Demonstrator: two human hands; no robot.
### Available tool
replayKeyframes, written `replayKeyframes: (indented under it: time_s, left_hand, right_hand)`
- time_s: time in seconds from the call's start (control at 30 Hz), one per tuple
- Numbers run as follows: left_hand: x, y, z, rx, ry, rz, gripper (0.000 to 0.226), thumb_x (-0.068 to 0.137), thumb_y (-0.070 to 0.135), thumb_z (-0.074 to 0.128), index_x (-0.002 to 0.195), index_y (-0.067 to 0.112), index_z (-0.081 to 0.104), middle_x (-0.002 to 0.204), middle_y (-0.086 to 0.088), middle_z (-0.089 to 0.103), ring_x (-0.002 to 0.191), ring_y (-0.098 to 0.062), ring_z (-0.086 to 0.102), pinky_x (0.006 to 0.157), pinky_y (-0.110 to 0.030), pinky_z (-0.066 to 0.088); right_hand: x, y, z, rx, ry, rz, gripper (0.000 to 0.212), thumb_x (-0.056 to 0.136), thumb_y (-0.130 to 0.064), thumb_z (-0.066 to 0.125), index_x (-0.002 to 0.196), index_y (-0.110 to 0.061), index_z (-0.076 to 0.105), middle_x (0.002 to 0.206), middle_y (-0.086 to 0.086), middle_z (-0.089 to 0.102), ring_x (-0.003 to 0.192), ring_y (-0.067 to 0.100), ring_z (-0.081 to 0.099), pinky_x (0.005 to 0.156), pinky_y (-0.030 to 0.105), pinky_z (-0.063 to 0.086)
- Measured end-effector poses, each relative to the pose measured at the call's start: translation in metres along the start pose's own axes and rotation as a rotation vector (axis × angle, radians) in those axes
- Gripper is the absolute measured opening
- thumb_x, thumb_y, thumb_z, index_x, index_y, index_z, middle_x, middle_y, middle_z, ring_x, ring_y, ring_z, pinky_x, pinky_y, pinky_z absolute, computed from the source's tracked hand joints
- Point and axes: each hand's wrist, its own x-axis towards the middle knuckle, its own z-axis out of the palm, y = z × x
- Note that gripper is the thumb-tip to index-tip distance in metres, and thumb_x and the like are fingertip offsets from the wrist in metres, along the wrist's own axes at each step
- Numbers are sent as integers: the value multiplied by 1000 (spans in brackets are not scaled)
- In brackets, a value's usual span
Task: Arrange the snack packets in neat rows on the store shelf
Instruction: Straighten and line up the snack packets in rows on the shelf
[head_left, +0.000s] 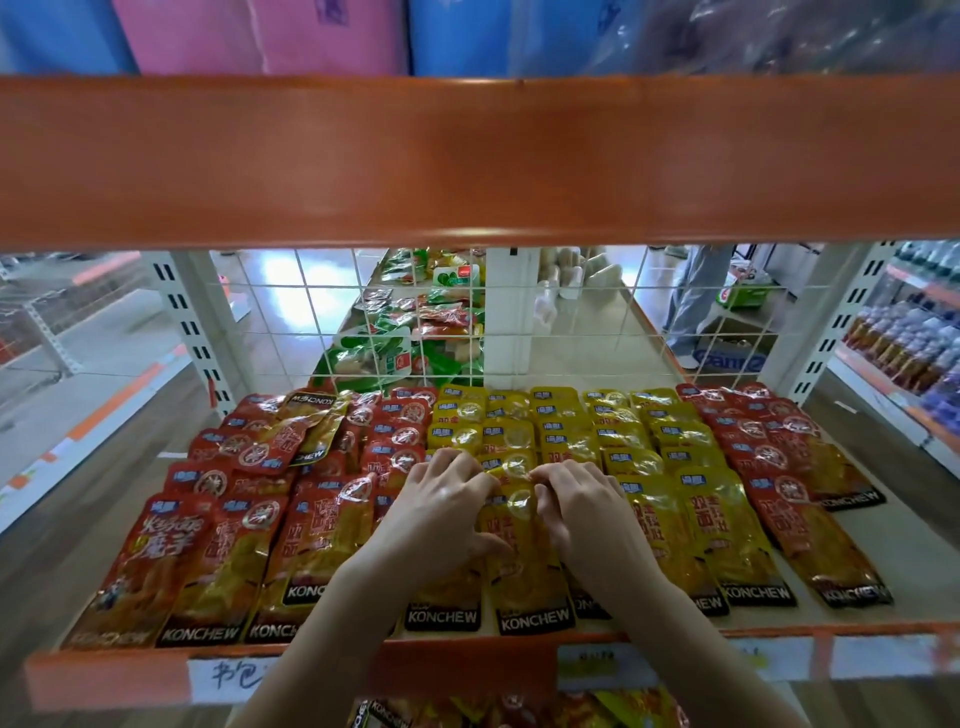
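Two hands on shelf (883, 551): left hand (441, 512) and right hand (582, 512) both pinch one yellow packet (524, 571) in the front middle row. Red packets (218, 545) overlap at left, yellow rows (623, 436) behind.

Shelf (893, 551): pale wood-look board, orange front lip, white wire grid across the back. Red packets (223, 551) lie in overlapping rows on the left side, a few near the back skewed and one flipped end-for-end; yellow packets (670, 467) overlap in straighter rows through the middle; one more red row (795, 499) runs down the right. Bare board shows on both outer edges.
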Motion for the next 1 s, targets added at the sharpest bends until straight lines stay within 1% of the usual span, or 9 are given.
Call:
replayKeyframes:
  time_s: [0.1,0.17,0.23,0.33,0.4,0.6,0.77,0.9,1.0]
  left_hand:
    - [1,1,1,-35,9,-2,72,77,64,53,135,23,42,136,4,38,131,-16,24,108,-36,25]
    - [0,1,1,-96,42,-46,69,81,66,44,134,23,43,137,4,40,130,-15,29,107,-36,27]
    - [1,1,-1,-137,87,-101,62,86,62,39,134,22,44,136,4,42,129,-16,33,106,-36,28]
    - [6,0,-3,-127,128,-129,47,94,48,41,133,21,44,136,3,45,128,-16,36,104,-36,30]
    - [10,2,-2,-132,134,-113,43,96,43,41,133,20,45,136,3,47,128,-17,36,104,-36,30]
    - [19,8,5,-103,137,-87,41,97,42,40,134,24,44,136,5,46,129,-16,34,105,-36,29]
    - [26,3,5,-125,212,-98,33,98,38,39,125,24,52,128,5,53,122,-17,43,99,-36,36]
    - [46,-8,-1,-142,223,-141,29,98,30,40,119,18,56,122,-1,58,115,-20,50,95,-38,42]
    - [65,-11,-4,-130,151,-157,28,97,29,41,118,16,55,122,-4,57,116,-24,50,95,-41,42]
  right_hand:
    - [0,1,0,28,-4,12,20,93,-20,54,108,-14,65,101,-1,67,98,14,57,88,28,46]
    - [0,1,-2,40,4,18,18,93,-18,54,106,-13,66,99,0,66,96,15,57,87,30,49]
    - [0,1,-3,27,30,31,17,93,-18,54,104,-14,66,99,-1,65,95,15,58,86,29,48]
    - [-2,4,-6,-18,73,71,17,91,-18,55,104,-16,65,101,-3,65,95,15,59,85,29,47]
    - [-2,7,-8,-18,58,99,18,91,-19,54,106,-17,64,104,-3,63,97,15,57,87,29,48]
    - [-1,9,-10,-41,-6,69,22,91,-23,56,111,-17,63,110,-3,61,103,15,55,90,27,47]
    - [22,8,-19,0,-11,44,24,93,-20,53,115,-14,61,112,1,61,106,16,54,92,25,45]
    - [58,14,-22,25,-46,87,25,94,-19,50,115,-9,61,112,7,60,107,23,53,91,32,45]
    - [84,18,-15,19,-126,97,28,95,-19,49,118,-9,61,116,9,61,111,28,53,94,35,41]
